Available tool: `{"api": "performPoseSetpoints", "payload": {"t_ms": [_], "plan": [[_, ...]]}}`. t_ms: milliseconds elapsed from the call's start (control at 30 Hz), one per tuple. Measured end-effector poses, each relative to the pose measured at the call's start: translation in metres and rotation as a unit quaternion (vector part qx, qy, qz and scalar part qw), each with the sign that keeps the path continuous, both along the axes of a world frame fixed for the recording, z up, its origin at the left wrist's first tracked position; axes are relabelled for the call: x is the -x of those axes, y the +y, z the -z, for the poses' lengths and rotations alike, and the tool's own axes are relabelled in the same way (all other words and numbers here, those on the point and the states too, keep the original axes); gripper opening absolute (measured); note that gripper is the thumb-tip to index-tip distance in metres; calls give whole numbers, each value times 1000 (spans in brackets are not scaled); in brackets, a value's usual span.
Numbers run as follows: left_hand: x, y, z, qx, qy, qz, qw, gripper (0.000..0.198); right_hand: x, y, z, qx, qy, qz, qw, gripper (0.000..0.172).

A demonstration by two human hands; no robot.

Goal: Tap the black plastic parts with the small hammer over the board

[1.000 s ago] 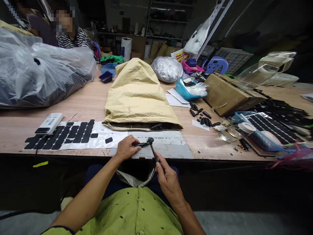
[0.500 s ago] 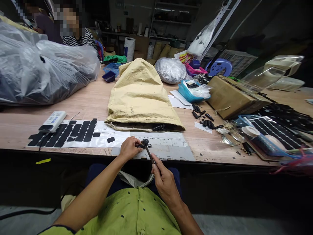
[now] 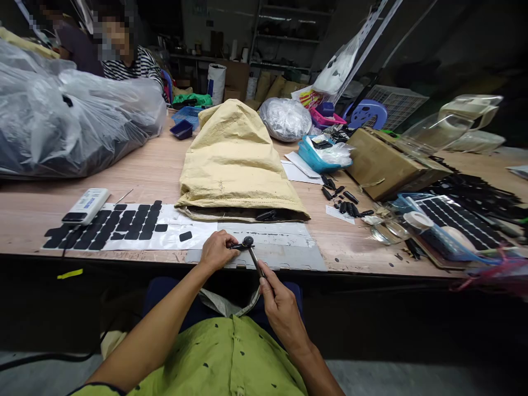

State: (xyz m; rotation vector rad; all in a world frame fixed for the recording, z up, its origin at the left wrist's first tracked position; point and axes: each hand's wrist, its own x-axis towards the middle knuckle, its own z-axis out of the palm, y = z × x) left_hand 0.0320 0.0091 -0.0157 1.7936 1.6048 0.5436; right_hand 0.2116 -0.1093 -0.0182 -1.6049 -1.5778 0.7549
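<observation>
My left hand (image 3: 216,251) pinches a small slim black part (image 3: 236,246) over the grey board at the table's front edge. In my right hand (image 3: 281,301) is a thin metal rod tool (image 3: 256,262), slanting up and to the left, with a round dark knob at its upper end. The knob meets or overlaps the black part; whether it belongs to the tool I cannot tell. Just beyond both hands lies the mouth of a yellow woven sack (image 3: 235,165), with black pieces (image 3: 266,215) showing inside it. The grey board (image 3: 284,254) lies beneath.
Left on the table are rows of black pads (image 3: 99,231), a white device (image 3: 87,206) and a large clear plastic bag (image 3: 103,110). On the right stand loose black parts (image 3: 348,208), a blue basket (image 3: 319,157) and a cardboard box (image 3: 391,165). A person in stripes (image 3: 144,66) sits beyond.
The knobbed end and my right hand have shifted slightly to the right. My left hand keeps its pinch on the black part. The whole view has moved a little.
</observation>
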Motion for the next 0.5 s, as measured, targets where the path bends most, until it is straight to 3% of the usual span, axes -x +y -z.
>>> {"api": "performPoseSetpoints", "payload": {"t_ms": [233, 367, 500], "plan": [[2, -1, 5, -34, -3, 8, 999, 15, -19, 6, -3, 26, 3, 93, 995, 52], [3, -3, 9, -65, -8, 16, 998, 13, -45, 10, 9, 9, -30, 182, 983, 56], [4, -4, 14, -88, -7, 23, 996, 10, -68, 12, 25, 66, -70, 241, 966, 61]]}}
